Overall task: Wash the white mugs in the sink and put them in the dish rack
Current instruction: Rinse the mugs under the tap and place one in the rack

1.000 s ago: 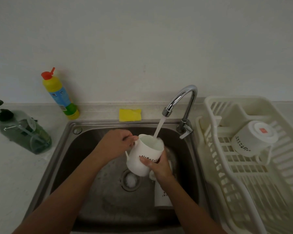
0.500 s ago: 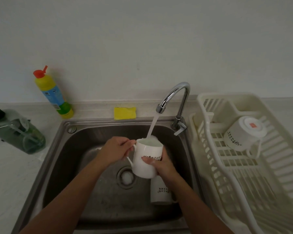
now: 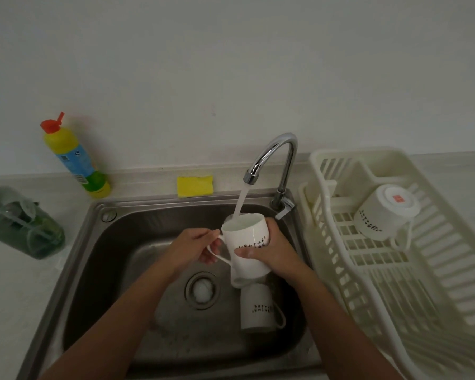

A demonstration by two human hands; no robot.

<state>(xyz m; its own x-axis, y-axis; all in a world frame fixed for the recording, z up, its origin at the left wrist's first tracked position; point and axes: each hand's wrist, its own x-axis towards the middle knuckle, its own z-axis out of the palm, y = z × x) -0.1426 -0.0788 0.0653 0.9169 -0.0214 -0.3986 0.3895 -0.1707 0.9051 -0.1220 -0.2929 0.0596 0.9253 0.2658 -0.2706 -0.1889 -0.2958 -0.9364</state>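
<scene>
Item: mug (image 3: 242, 237), upright under the faucet (image 3: 284, 149) stream, over the sink (image 3: 107, 256). Left hand (image 3: 189, 248) pinches the handle at 9 o'clock; right hand (image 3: 274, 250) wraps the body at 3 o'clock. Second mug (image 3: 258, 308) lies below at 6 o'clock; third mug (image 3: 381, 215) sits upside down in the dish rack (image 3: 436, 270).

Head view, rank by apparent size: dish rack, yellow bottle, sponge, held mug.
1. dish rack
2. held mug and yellow bottle: about alike; the mug is nearer the camera, so I won't rank them
3. sponge
</scene>
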